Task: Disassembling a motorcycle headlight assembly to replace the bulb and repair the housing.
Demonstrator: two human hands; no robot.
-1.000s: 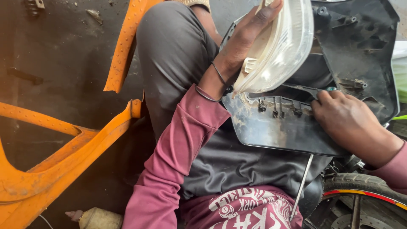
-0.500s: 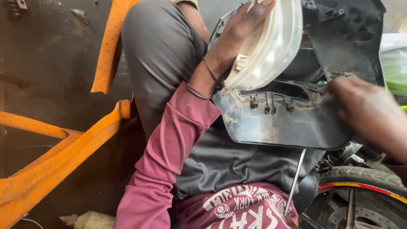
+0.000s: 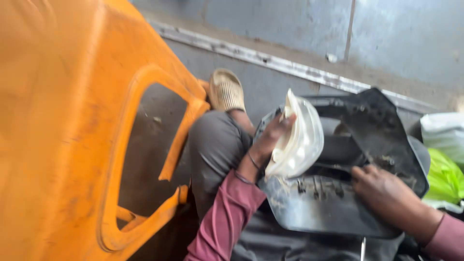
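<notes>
Big orange plastic frame (image 3: 63, 135) fills the view's left side, well away from both sets of fingers, w/ an open cut-out showing dark floor behind it. Picture is blurred overall.

Next in size: black plastic vehicle panel (image 3: 372, 130), dusty, lying across the person's lap. It sits under and between both hands; its grey lower edge runs just below the fingers on each side, and a row of small clips shows along that edge, between the two hands.

White translucent headlight lens (image 3: 302, 140), rounded, stands tilted on edge against the panel's opening. It's directly against the left fingertips, well clear of the right ones.

Grey-trousered knee (image 3: 215, 145) is bent up just beside the left wrist, w/ a tan sandal (image 3: 227, 91) beyond it, farther from the fingers, near the concrete wall (image 3: 309, 29).

Green bag (image 3: 444, 176) and a white bag (image 3: 444, 130) lie past the right hand, apart from its fingers.

Left hand (image 3: 270, 140), maroon sleeve, thin bands at wrist: fingers curled around the lens's near rim, gripping it, thumb side up toward the lens top.

Right hand (image 3: 386, 193), also maroon-cuffed: fingers laid fairly flat and close together on the panel's inner surface, tips pointing toward the lens; can't tell if they pinch anything, blur hides it.
</notes>
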